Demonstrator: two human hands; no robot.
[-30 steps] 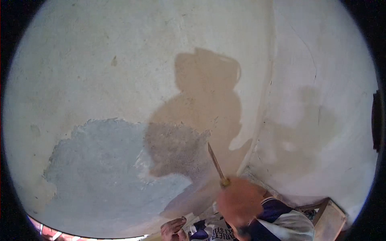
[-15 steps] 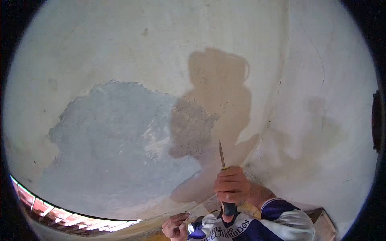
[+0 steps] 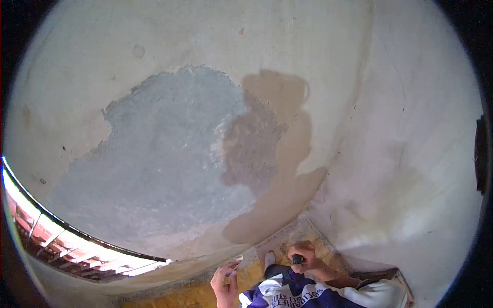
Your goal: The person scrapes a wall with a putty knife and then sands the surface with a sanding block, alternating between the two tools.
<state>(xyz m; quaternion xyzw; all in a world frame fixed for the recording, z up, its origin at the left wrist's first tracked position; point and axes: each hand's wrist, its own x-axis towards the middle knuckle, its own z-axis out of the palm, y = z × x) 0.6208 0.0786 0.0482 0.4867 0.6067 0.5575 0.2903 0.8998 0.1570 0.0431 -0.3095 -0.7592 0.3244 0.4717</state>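
My right hand is closed around a black-handled tool, seen end-on now. In the earlier frame a narrow, pointed metal blade sticks up from this fist; the blade is hidden now. To its left, my left hand is raised with its fingers curled together. A small whitish bit shows at its fingertips, too small to name. Both hands are low in view, apart from the wall. Ahead, a large rough-edged grey patch covers part of the cream wall. My shadow falls across the patch's right side.
A barred window opening lets in bright light at lower left. The walls meet in a corner on the right. Below lies a yellowish floor or ledge, with a bare foot near the wall. A dark object is at the right edge.
My view has shifted, showing more of the floor and window. My right hand has lowered, and its tool has tilted from blade-up to handle-end toward me. My left hand has risen slightly.
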